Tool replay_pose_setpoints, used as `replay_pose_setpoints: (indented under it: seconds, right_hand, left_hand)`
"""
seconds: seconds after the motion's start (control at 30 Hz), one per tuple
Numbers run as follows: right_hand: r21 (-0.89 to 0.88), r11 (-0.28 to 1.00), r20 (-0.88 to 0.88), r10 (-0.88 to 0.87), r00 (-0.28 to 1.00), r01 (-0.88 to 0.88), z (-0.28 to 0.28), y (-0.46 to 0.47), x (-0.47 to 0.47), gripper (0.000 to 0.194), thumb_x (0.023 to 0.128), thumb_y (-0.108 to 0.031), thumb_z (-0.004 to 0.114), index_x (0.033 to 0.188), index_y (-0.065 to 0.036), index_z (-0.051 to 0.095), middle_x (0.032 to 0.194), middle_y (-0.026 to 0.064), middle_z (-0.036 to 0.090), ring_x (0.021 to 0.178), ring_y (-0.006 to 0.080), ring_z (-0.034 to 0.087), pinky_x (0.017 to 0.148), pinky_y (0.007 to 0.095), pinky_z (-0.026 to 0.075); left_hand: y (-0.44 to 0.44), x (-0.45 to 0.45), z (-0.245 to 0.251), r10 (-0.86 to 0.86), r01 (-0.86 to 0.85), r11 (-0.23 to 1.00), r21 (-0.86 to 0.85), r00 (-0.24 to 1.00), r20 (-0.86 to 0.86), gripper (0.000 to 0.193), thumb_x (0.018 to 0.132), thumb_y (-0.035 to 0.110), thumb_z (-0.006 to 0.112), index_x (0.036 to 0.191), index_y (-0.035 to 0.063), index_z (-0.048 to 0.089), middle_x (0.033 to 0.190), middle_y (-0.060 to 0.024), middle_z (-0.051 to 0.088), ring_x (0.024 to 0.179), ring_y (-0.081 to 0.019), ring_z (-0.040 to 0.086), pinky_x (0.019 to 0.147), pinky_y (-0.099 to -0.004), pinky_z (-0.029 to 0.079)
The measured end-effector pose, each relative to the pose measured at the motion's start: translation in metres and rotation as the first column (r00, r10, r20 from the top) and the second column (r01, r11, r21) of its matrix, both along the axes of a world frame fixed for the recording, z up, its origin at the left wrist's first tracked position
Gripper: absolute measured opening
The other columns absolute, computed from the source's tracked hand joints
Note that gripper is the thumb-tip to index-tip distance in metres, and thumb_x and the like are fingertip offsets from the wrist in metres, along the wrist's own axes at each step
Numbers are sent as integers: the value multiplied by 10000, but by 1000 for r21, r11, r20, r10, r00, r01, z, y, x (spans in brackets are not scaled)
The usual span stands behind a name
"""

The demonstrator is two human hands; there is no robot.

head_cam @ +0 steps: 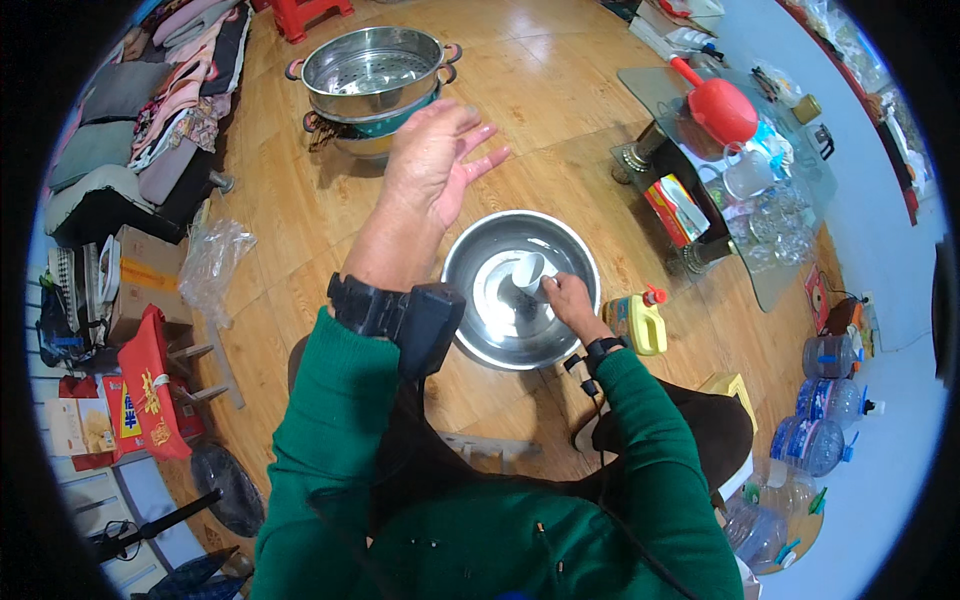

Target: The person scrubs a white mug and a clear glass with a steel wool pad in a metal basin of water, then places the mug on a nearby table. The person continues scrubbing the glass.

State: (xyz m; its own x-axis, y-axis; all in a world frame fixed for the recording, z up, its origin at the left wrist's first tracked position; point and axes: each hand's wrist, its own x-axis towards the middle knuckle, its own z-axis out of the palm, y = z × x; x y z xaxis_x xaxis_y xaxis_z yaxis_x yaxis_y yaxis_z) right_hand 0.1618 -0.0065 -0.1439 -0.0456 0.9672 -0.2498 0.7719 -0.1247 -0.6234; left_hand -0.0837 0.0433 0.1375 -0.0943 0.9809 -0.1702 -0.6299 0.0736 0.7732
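Note:
My right hand (571, 301) holds a white cup (529, 271) tilted inside a wide stainless steel basin (466, 330) on the floor. What the cup contains cannot be told. My left hand (442, 161) is raised, fingers apart and empty, between the basin and a two-handled steel steamer pot (367, 75). The steamer, with holes in its base, is stacked on other vessels, one of them teal. Close to the basin's right side stands a yellow jug with a red cap (646, 322).
A glass table (761, 281) at the right holds a red plastic ladle (724, 109) and a clear pitcher (746, 176). Large plastic bottles (810, 446) line the right wall. A cardboard box (150, 281) and a clear plastic bag (217, 259) lie left. A red stool (304, 15) stands at the top.

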Motion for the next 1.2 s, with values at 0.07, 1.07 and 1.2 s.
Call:
replay_pose_setpoints:
  seconds: [0.07, 1.07, 1.2]
  right_hand:
    - [0, 999, 51, 42, 998, -42, -16, 1, -20, 408, 938, -364, 565, 922, 26, 683, 933, 298, 659, 938, 446, 639, 826, 510, 496]
    - [-238, 920, -530, -392, 752, 311, -97, -43, -9, 346, 933, -187, 521, 656, 1, 608, 618, 39, 596, 569, 131, 549, 556, 300, 456]
    - [-221, 913, -595, -404, 695, 342, -100, -34, -2, 362, 927, -178, 502, 608, -15, 549, 590, 40, 551, 534, 140, 530, 524, 312, 448]
  left_hand:
    - [1, -8, 4, 14, -14, 1000, -22, 1000, 11, 328, 940, 93, 627, 1214, -6, 476, 1218, -224, 557, 1214, -352, 561, 943, -464, 541]
    - [-8, 12, 1, -29, 24, 994, -109, 998, -50, 209, 981, 111, 553, 1144, -18, 578, 1126, -163, 639, 1108, -267, 632, 832, -342, 517]
    - [-11, 20, -3, -48, 39, 991, -127, 997, -68, 197, 966, 91, 558, 1130, -17, 572, 1109, -163, 644, 1102, -267, 637, 836, -340, 521]
